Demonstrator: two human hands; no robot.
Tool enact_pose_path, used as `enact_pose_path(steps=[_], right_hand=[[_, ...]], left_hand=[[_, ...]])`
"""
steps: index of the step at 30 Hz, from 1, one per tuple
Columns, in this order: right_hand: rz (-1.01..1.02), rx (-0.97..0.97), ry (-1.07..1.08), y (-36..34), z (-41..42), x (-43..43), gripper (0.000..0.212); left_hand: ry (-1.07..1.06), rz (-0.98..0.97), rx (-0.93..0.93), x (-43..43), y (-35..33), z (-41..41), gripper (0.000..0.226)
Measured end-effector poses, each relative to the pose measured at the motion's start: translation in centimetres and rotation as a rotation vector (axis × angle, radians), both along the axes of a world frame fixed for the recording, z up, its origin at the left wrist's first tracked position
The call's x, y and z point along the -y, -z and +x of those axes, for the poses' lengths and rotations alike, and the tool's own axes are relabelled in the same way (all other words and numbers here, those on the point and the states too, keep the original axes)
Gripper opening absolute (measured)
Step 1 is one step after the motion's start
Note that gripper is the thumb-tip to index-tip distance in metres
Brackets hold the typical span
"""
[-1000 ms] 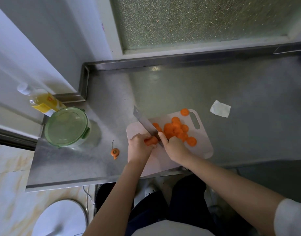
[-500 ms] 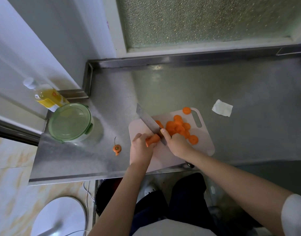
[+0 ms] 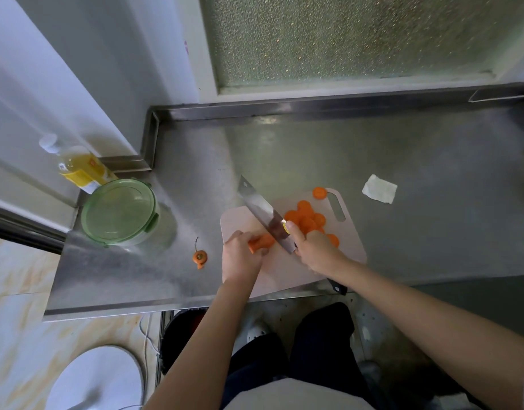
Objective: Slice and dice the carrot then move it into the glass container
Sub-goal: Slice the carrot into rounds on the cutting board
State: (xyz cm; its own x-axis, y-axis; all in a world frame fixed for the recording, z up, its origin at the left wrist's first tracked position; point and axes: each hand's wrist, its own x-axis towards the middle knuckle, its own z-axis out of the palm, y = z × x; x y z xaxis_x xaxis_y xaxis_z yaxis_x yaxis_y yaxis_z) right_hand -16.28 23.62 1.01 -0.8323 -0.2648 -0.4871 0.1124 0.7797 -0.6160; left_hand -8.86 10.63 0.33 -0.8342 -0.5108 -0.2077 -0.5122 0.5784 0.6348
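Note:
A short carrot stub [image 3: 262, 242] lies on the pale pink cutting board [image 3: 351, 247], and my left hand [image 3: 240, 257] grips its left end. My right hand [image 3: 312, 247] holds the cleaver [image 3: 262, 211], forefinger along the blade's spine. The blade stands against the stub's cut end. Several round carrot slices [image 3: 306, 218] are piled on the board to the right of the blade; one slice [image 3: 319, 192] sits apart at the board's far edge. The glass container [image 3: 120, 211], closed with a green lid, stands to the left on the steel counter [image 3: 417, 238].
A cut-off carrot top [image 3: 200, 257] lies on the counter between container and board. A yellow oil bottle [image 3: 77, 167] stands behind the container. A white paper scrap [image 3: 379, 189] lies to the right. The board overhangs the counter's near edge.
The carrot stub has grown slightly shorter and the knife has stayed at its cut end; both hands have kept their grips while the head camera shifted a little.

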Motion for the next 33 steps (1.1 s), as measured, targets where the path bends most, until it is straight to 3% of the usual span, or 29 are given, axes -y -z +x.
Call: enact_pose_path(steps=[6,14,23,30,33], right_hand=[[0.0,0.041,-0.046,-0.9,0.7,-0.4,0.061],[0.089,-0.047,-0.098,-1.1,1.8,-0.9,0.069],[0.115,0.094,-0.133,-4.3,1.2,0.8,0.067],[0.146,0.101,-0.102,-1.3,0.8,2.9,0.072],[0.114,0.084,-0.12,-1.1,0.9,2.9,0.065]], left_hand=[[-0.004,-0.008,0.023,0.0,0.1,0.0,0.027],[-0.042,0.069,0.041,0.6,0.0,-0.3,0.032],[-0.037,0.08,0.058,0.3,-0.1,-0.4,0.034],[-0.05,0.092,0.036,0.3,-0.3,-0.3,0.03],[-0.05,0.102,0.022,0.4,-0.6,-0.3,0.027]])
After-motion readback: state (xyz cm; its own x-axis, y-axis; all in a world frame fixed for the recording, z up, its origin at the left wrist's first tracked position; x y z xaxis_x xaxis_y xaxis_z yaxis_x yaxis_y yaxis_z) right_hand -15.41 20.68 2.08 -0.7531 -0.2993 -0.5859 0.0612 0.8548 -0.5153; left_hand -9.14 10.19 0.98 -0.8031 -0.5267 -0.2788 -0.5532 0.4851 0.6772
